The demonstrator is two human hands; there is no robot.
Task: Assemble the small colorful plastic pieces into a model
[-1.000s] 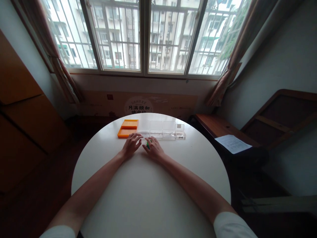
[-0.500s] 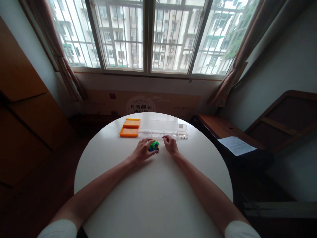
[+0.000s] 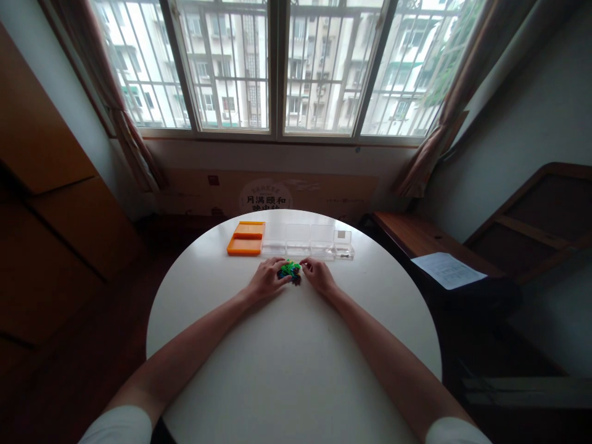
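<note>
A small heap of green, blue and dark plastic pieces [image 3: 290,269] lies on the white round table [image 3: 296,357]; the single pieces are too small to make out. My left hand [image 3: 268,277] curves around the heap's left side, its thumb and fingers apart and touching the edge. At the right edge of the heap is my right hand [image 3: 319,275], with fingers bent and the tips close together. Whatever is between those fingertips does not show.
Behind the hands stand an open orange case [image 3: 246,238] and a row of clear plastic boxes [image 3: 298,239]. A smaller clear box [image 3: 343,245] at the right end holds something small. Further right, a paper sheet [image 3: 448,270] lies on a wooden bench [image 3: 409,233].
My right hand has moved left and slightly down to the heap's edge. My left hand stays beside the heap, more of which now shows. The view has shifted slightly.
</note>
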